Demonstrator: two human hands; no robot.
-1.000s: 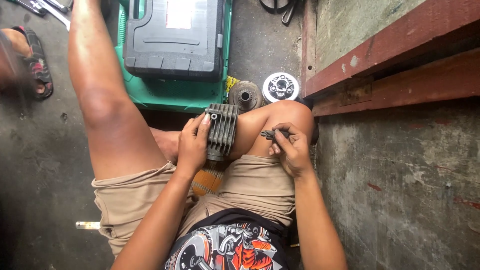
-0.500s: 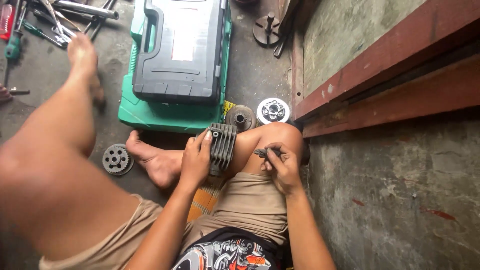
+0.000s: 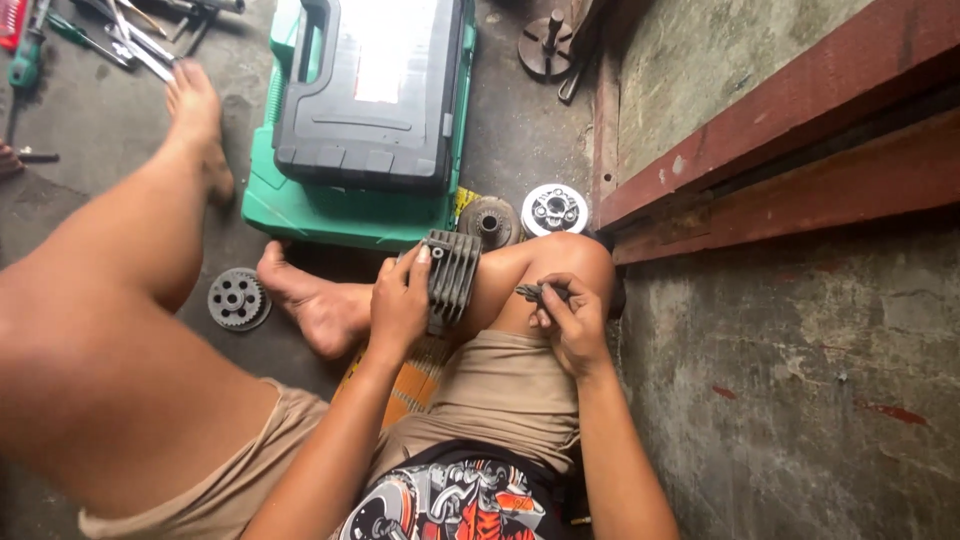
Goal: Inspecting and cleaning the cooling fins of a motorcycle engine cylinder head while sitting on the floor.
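Here: left hand (image 3: pixel 398 305) grips grey finned cylinder head (image 3: pixel 452 275) upright against knee.

Around you on the concrete floor: a green and grey tool case (image 3: pixel 365 110), a gear (image 3: pixel 238 298), a round clutch plate (image 3: pixel 554 208), and scattered hand tools (image 3: pixel 120 35).

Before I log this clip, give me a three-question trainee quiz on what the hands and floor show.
1. True or false: the left hand holds a finned part against the knee.
2. Multiple choice: the right hand pinches A) a hammer, B) a small dark tool, C) a rag.
3. Fill in: the toothed gear lies on the floor beside the person's bare ____.

Key: 1 true; 2 B; 3 foot.
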